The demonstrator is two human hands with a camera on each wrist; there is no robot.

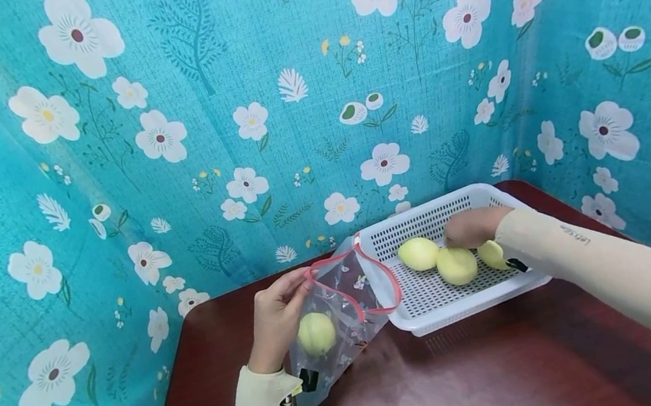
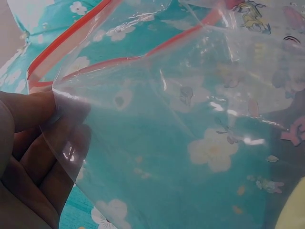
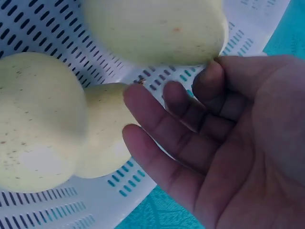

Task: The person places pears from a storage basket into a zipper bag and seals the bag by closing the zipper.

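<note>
My left hand (image 1: pixel 278 314) pinches the rim of a clear zip bag (image 2: pixel 157 129) between thumb and fingers. Red edging runs along the bag's mouth, which gapes toward the basket. Inside it sits one pale yellow-green pear (image 1: pixel 317 334). My right hand (image 1: pixel 475 226) reaches into a white plastic basket (image 1: pixel 467 315), over several pears. The right wrist view has its fingers (image 3: pixel 162 124) loosely bent and parted, with no pear between them. Its thumb side lies at the edge of the upper pear (image 3: pixel 157 28); whether they touch, I cannot tell. Two speckled pears (image 3: pixel 38 124) lie to the left.
The basket stands at the back right of a dark red table (image 1: pixel 421 387), its left side against the bag's mouth. Behind the table hangs a teal flowered cloth (image 1: pixel 292 132), which also lines both sides.
</note>
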